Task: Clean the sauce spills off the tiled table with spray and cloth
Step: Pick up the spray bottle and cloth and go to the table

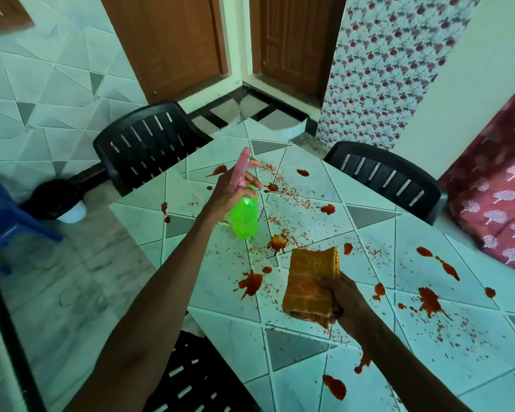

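Left hand (225, 197): fingers curled round the neck of a green spray bottle (244, 217) with a pink trigger head, held above the table
Right hand (344, 298): fingers clamped on a folded orange cloth (309, 283), lifted over the tiles
Tiled table (369, 191): red sauce spills (252, 282) in blots and specks across it
Black chairs (144, 144): at the far edges
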`<state>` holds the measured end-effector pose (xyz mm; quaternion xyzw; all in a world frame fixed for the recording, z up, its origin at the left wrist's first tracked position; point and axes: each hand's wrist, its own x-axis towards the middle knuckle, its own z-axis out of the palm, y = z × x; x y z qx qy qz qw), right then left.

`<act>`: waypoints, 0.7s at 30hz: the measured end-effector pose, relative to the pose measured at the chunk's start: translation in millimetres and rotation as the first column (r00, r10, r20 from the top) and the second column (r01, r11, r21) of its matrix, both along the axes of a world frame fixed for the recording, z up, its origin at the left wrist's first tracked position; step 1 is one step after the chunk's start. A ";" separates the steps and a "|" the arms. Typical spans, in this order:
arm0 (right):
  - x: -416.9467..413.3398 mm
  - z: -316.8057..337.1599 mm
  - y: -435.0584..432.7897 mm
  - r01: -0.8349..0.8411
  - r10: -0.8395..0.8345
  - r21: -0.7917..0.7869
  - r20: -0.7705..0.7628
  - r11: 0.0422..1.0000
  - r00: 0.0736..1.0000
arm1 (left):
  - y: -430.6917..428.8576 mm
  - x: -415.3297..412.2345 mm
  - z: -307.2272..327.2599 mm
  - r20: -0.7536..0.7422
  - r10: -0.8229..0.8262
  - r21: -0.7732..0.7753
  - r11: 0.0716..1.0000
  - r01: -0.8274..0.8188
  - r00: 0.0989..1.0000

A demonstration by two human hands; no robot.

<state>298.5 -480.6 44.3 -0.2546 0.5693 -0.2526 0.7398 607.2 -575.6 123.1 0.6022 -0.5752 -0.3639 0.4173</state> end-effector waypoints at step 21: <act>-19.8 18.8 20.6 0.041 -0.043 -0.067 -0.022 0.997 0.999 | 67.0 -4.8 -34.0 0.183 0.493 -0.096 0.870 -0.483 0.851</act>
